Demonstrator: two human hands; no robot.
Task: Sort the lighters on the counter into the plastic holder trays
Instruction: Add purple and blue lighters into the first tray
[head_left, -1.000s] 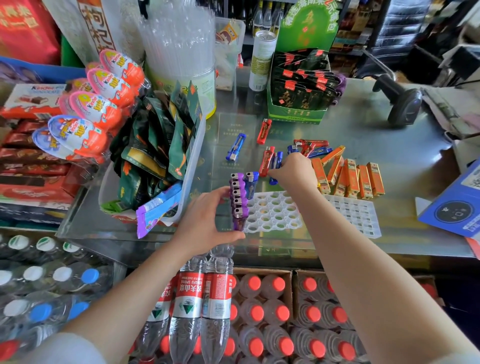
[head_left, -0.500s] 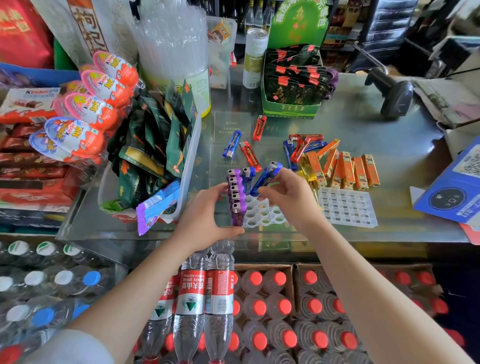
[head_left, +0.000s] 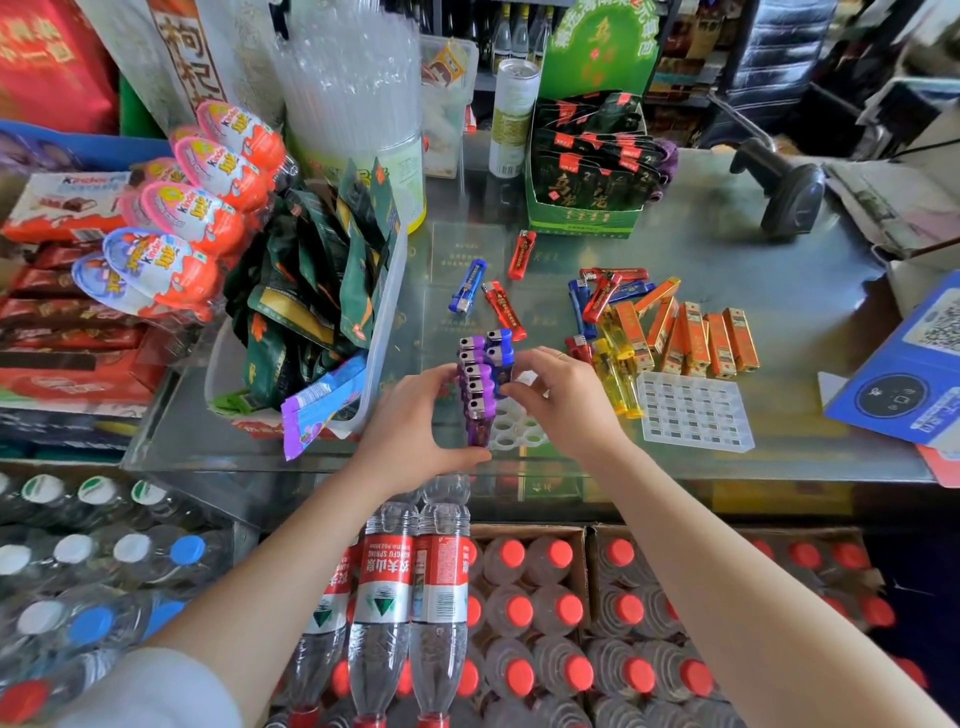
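The left hand (head_left: 415, 431) cups the row of purple lighters (head_left: 475, 387) standing in the white tray (head_left: 514, 428), while the right hand (head_left: 563, 397), just beside it, pinches a blue lighter (head_left: 501, 358) upright behind them.

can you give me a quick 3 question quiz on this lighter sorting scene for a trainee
1. True or false: the second holder tray, right of the hands, holds no lighters.
2. Which colour are the lighters in the row nearest the left hand? A purple, B orange, C yellow
3. Fill in: the right hand has its fingers at a ____ lighter standing in the round-holed tray.

Key: 1 true; 2 A; 3 blue
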